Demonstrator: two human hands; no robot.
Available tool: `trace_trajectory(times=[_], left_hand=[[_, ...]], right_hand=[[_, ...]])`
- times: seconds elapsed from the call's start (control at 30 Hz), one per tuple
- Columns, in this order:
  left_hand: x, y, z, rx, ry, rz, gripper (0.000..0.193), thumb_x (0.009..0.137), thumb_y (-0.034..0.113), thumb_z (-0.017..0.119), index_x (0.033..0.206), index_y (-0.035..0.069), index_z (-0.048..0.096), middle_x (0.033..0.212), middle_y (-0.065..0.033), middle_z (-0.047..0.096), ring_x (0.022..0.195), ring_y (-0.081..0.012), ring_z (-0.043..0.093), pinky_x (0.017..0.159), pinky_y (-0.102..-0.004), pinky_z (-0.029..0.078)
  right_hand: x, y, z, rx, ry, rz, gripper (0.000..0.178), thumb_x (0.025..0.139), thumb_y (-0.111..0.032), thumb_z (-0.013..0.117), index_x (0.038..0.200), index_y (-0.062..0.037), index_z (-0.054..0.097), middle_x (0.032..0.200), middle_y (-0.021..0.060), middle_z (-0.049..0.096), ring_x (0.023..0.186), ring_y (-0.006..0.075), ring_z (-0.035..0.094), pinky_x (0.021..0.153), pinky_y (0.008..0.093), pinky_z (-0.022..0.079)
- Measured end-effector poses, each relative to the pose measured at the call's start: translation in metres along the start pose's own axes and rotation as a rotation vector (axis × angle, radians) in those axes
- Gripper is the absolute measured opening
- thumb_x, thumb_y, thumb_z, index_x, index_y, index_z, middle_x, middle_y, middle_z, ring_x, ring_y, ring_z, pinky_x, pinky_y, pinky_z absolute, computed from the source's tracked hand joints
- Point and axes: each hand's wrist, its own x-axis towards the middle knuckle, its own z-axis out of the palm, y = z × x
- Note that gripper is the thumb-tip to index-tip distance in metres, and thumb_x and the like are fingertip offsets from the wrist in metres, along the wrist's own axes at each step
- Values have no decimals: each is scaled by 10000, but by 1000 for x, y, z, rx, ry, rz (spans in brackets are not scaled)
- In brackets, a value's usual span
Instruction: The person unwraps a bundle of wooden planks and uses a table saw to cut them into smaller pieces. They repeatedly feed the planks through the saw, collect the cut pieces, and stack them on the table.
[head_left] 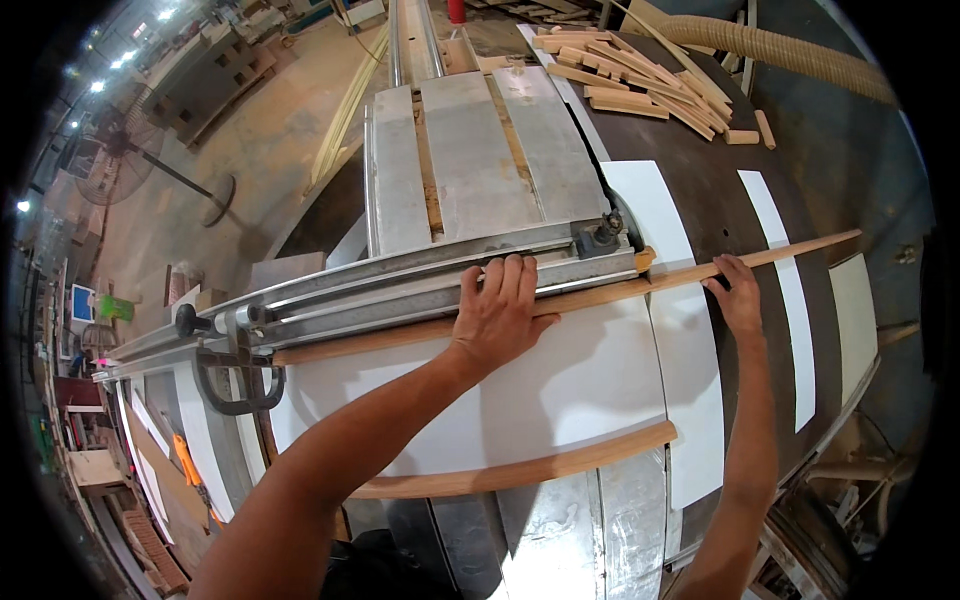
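A long, narrow wooden strip [590,294] lies along the near side of the metal fence [400,293] on a sliding table saw. My left hand [497,315] is closed over both, its fingers hooked on the fence and its thumb along the strip, pressing the two together. Farther right, my right hand [738,290] pinches the strip between thumb and fingers, past the fence's end. Beneath the strip is a white board [560,385], with a second wooden strip [540,471] along its near edge. The saw blade cannot be made out.
Cut wooden pieces [650,85] lie piled at the far right. White panels [690,400] rest on the dark table [715,215]. A black clamp handle [240,400] stands at the fence's left part. Orange-handled pliers [187,462] lie at left; a standing fan [120,145] is beyond.
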Motion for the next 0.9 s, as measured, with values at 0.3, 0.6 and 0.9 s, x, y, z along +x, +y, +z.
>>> trace_trajectory(times=[0.3,0.6,0.9], left_hand=[[1,0,3,15,6,-5,836,718,561,795,1264,-32,575,1143,-119,593,1055,-255,546,964,-446,374],[1,1,6,32,45,1,816,750,557,756,1297,-14,555,1149,-102,569,1055,-241,523,943,-424,367],[-1,3,1,-74,107,-16,825,652,427,862,1253,-46,552,1135,-139,583,1031,-281,540,915,-435,375]], right_hand=[[0,-6,-1,17,7,39,451,759,-136,839,1164,-3,689,1256,187,652,1170,368,610,1010,426,500],[-16,0,-16,-15,-46,65,509,767,-121,822,1226,11,647,1304,186,625,1190,379,586,1037,438,476],[-76,4,-49,-93,-200,54,618,772,-106,805,1348,-53,590,1416,169,547,1240,378,540,1060,443,454]])
